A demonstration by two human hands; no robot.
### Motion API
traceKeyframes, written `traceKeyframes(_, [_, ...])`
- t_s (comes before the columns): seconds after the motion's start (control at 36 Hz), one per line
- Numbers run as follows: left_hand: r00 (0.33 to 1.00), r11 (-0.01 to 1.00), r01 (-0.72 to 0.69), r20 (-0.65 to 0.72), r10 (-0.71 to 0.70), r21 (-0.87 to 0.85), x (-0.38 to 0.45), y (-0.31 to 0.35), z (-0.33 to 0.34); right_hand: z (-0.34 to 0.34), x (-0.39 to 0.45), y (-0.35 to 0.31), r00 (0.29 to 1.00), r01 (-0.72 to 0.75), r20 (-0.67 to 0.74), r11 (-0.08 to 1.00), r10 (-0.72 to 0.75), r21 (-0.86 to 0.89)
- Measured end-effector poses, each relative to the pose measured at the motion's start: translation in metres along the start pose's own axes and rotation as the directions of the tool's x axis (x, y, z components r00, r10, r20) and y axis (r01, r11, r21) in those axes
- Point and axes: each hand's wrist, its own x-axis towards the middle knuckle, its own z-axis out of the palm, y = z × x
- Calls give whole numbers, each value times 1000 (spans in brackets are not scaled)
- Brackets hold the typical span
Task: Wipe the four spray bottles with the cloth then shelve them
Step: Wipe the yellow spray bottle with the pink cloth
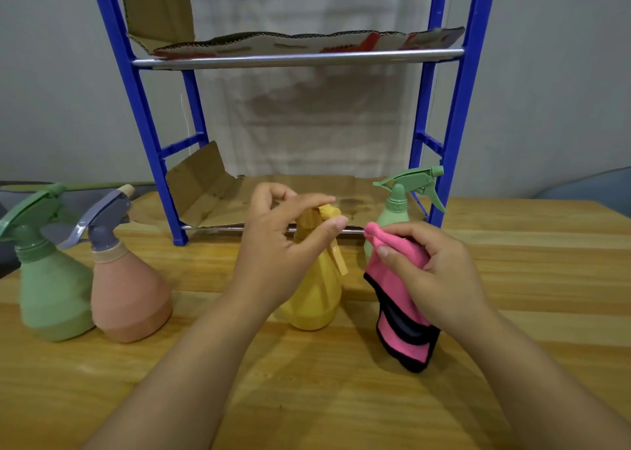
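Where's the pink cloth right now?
In the head view, the pink cloth is right of centre, bunched in the right hand above the wooden table, just right of the yellow bottle.

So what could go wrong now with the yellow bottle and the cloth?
The left hand holds the yellow bottle only at its spray head, so wiping might tip it. The pink cloth hanging from the right hand could brush the green bottle just behind it and knock it over.

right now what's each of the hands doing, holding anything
Left hand: grips the spray head of the yellow bottle.
Right hand: holds the pink cloth, bunched in its fingers.
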Motion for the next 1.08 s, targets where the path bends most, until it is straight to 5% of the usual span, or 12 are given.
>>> traceKeyframes(0.31, [997,979,75,-19,-80,-190,-5,-1,-14,4,4,-2,993,51,-103,999,-51,-8])
traceKeyframes(0.56, [992,947,127,19,-127,-295,3,-6,-23,24,22,-20,917,340,-160,927,-364,-161])
traceKeyframes(0.75, [990,904,137,63,-123,-404,7,-9,-24,54,27,-21,883,410,-181,899,-433,-153])
traceKeyframes(0.94, [995,899,100,56,-84,-427,6,-18,-27,64,11,-17,772,615,32,733,-635,-291])
traceKeyframes(1.08, [997,904,78,23,-75,-421,4,-16,-21,57,25,-16,804,489,-245,837,-542,-248])
